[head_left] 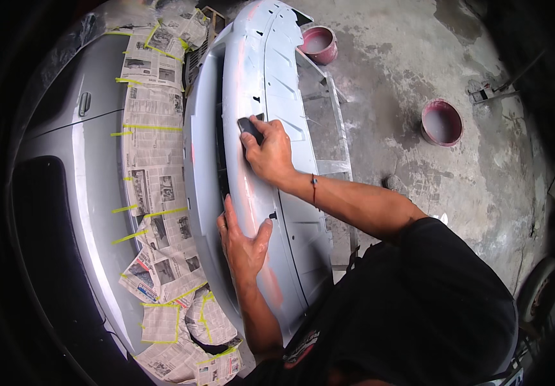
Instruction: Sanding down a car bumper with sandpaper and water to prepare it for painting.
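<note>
A long car bumper (284,83) in pale grey-blue primer stretches from the top of the view down to my body, with pinkish patches along its ridge. My right hand (271,151) grips a dark grey sanding block (249,128) and holds it against the bumper's upper ridge. Part of the block is hidden under my fingers. Closer to me, my left hand (244,249) rests on the bumper with fingers and thumb spread, beside the long dark slot. Nothing is in that hand.
Left of the bumper stands a silver car (100,186), its edge masked with newspaper (155,135) and yellow tape. A metal stand (334,168) supports the bumper. Two reddish buckets of cloudy liquid, one far (327,56) and one to the right (425,132), sit on the stained concrete floor (387,83).
</note>
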The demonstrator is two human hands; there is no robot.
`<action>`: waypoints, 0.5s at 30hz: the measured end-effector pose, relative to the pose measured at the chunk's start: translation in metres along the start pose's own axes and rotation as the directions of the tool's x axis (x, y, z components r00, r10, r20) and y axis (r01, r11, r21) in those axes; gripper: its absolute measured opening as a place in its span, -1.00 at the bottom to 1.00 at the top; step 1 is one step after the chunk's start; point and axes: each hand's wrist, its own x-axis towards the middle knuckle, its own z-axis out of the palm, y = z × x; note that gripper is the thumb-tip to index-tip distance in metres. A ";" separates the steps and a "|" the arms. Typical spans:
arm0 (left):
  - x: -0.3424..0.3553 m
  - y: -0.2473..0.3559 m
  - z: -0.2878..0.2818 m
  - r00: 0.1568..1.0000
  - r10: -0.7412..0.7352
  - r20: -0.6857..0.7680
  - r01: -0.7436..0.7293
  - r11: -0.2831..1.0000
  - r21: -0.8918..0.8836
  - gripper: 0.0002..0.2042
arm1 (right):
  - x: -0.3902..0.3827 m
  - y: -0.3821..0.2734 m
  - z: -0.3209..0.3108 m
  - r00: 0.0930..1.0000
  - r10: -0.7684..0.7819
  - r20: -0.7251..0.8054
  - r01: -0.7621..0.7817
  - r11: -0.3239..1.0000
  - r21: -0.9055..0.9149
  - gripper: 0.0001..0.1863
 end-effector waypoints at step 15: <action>0.001 -0.003 0.004 1.000 0.017 0.006 -0.017 1.000 0.023 -0.09 | 0.063 -0.013 -0.005 0.986 0.146 0.076 -0.158 0.970 0.187 -0.60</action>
